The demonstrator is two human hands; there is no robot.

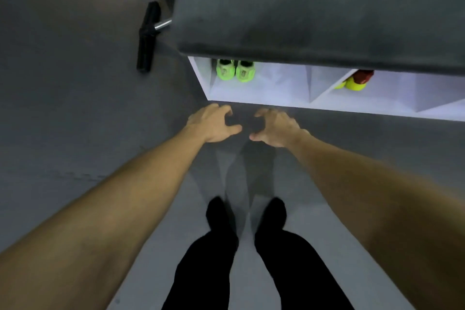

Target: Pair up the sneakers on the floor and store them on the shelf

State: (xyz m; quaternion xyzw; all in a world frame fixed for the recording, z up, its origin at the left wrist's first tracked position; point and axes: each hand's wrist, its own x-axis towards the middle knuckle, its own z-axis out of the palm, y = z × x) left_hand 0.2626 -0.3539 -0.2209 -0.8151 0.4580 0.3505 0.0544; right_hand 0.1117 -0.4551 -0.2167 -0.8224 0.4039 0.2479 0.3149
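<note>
Both hands, left hand (214,122) and right hand (276,127), hang empty, fingers curled apart. Risk: green sneakers (235,70) on the shelf (276,93) counted as finished; remaining floor sneakers sit outside view.

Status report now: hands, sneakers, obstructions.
Left hand and right hand open, empty, out before the white shelf. Green sneaker pair in left compartment, yellow-and-red sneaker in the next. Nothing on the floor between hands and shelf.

The shelf (276,93) was white, under a dark grey cushioned top (314,7). In its leftmost compartment sat neon green sneakers (235,70); further right, a yellow and red pair (357,80). The floor (75,108) was plain grey. The trousers (206,272) were black.
</note>
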